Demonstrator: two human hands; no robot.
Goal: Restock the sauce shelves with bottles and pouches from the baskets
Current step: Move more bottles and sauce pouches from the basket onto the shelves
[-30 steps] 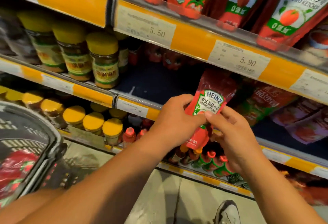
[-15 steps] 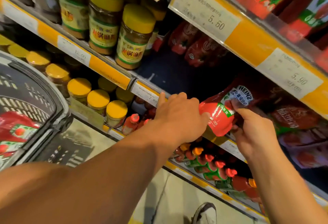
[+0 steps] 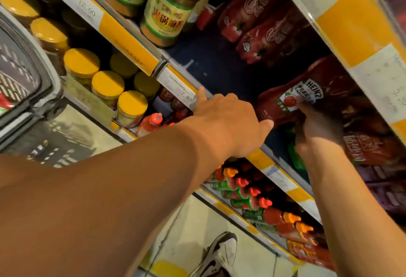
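Observation:
A red Heinz ketchup pouch (image 3: 292,98) lies tilted inside the middle shelf (image 3: 211,65), over its dark blue floor. My right hand (image 3: 316,129) grips the pouch from below and from the right, with a fingertip on its label. My left hand (image 3: 226,118) reaches over the shelf's front edge with its fingers spread. Its thumb is at the pouch's lower end and its forefinger lies by the 7.80 price tag (image 3: 178,85). The grey basket (image 3: 33,92) is at the far left, and a bit of red pouch (image 3: 3,103) shows in it.
More red tomato pouches (image 3: 259,24) lean at the back of the same shelf and others (image 3: 369,147) lie to the right. Yellow-lidded jars (image 3: 107,83) fill the left shelves. Red sauce bottles (image 3: 252,193) stand on the shelf below. A shoe (image 3: 219,252) is on the floor.
Both hands have pushed the Heinz pouch deeper into the shelf and to the right. My left hand has let go of it and spread out at the shelf edge.

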